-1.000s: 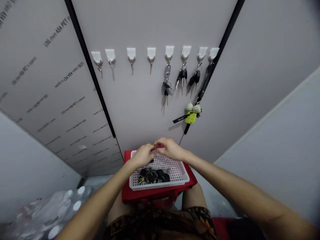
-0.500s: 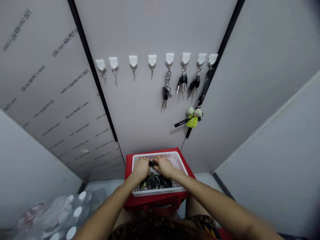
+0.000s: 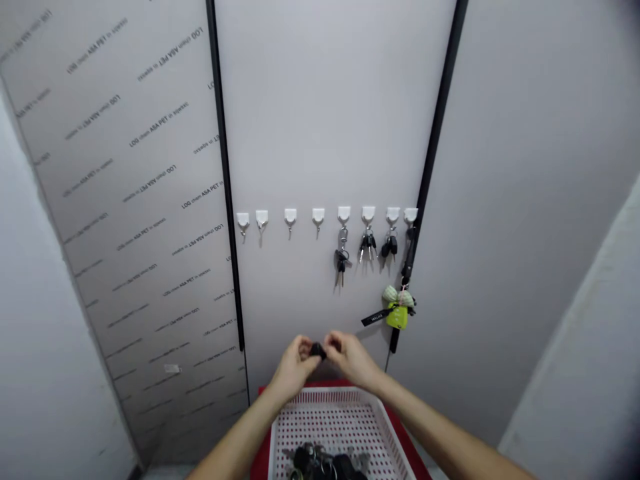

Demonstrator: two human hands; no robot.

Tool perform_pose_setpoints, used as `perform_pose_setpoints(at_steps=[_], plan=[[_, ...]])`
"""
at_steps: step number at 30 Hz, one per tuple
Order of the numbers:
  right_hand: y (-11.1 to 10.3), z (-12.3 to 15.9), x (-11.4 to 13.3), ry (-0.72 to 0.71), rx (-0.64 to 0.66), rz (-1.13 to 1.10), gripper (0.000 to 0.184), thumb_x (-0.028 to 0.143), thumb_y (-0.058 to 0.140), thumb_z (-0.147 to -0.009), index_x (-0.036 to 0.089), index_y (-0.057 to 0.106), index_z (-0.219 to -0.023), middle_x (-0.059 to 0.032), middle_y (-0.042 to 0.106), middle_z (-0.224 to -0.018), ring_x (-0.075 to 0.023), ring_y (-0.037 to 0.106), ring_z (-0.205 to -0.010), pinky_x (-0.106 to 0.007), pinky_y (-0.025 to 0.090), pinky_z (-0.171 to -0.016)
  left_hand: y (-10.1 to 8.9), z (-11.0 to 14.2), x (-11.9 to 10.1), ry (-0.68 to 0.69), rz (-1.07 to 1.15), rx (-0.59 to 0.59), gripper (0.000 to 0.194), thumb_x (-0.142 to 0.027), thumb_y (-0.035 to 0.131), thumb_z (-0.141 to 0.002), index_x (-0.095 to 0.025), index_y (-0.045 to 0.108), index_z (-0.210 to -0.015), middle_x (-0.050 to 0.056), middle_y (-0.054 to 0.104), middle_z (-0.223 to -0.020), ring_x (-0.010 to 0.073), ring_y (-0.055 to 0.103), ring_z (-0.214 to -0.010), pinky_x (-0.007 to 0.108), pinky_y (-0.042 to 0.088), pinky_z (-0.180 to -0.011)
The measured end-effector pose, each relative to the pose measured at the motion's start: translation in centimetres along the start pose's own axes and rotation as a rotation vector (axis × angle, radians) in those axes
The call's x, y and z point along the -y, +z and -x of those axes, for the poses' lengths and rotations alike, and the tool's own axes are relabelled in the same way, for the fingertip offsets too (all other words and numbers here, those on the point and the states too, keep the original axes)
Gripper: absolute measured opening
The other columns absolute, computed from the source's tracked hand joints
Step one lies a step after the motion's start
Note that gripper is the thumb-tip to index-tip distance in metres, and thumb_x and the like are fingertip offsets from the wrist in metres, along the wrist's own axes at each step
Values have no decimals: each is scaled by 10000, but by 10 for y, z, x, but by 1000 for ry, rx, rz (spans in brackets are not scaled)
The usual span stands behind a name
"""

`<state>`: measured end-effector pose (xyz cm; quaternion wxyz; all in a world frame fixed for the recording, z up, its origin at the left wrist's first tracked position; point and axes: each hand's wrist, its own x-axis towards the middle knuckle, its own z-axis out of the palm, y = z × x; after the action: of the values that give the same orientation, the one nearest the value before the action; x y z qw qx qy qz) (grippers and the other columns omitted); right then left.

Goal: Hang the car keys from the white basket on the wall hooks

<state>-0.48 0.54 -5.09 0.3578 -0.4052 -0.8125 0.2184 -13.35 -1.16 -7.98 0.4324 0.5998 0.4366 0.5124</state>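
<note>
My left hand point(image 3: 294, 367) pinches a small black key point(image 3: 317, 351) between thumb and fingers, above the far edge of the white basket. My right hand point(image 3: 351, 360) is at the black key's right side with its fingertips pressed together; what they grip is too small to make out. In the white perforated basket point(image 3: 345, 427) below lies a pile of keys point(image 3: 325, 463) with dark heads and metal rings, cut off by the lower edge of the view.
White hooks point(image 3: 319, 216) run in a row across the wall panel. Those on the right carry bunches of keys point(image 3: 369, 245), one with a yellow-green fob point(image 3: 397, 315) and bow. Under the basket is a red surface point(image 3: 406, 443). Black strips point(image 3: 227, 187) edge the panel.
Both hands have risen out of the basket with the black key, now in front of the wall. My view has tilted up, so the hooks appear lower and the bottles at left are out of sight.
</note>
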Motion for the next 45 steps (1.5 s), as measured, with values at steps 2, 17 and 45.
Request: perform_pose_setpoints(at_steps=[2, 17, 45], plan=[[-23, -22, 22, -87, -145, 17, 108, 198, 383, -643, 163, 452, -568, 12, 448, -552, -87, 409, -522, -200, 316, -509, -2, -17, -31, 91, 38, -58, 136, -124, 488, -559, -147, 426, -677, -9, 519, -667, 88, 482, -645, 198, 361, -610], [-92, -136, 99, 77, -497, -232, 54, 154, 424, -590, 141, 460, -552, 22, 472, -426, -79, 474, -399, -179, 385, -388, -17, -104, -146, 236, -124, -387, 75, -168, 454, -598, -150, 472, -670, -20, 532, -540, 71, 490, -447, 175, 353, -444], [37, 70, -52, 124, 563, 450, 183, 241, 430, -626, 168, 553, -740, -32, 572, -689, -125, 488, -630, -209, 313, -536, -3, 51, 53, -209, -779, 484, 68, -164, 498, -550, -158, 528, -611, -26, 483, -521, 97, 426, -512, 187, 297, -471]])
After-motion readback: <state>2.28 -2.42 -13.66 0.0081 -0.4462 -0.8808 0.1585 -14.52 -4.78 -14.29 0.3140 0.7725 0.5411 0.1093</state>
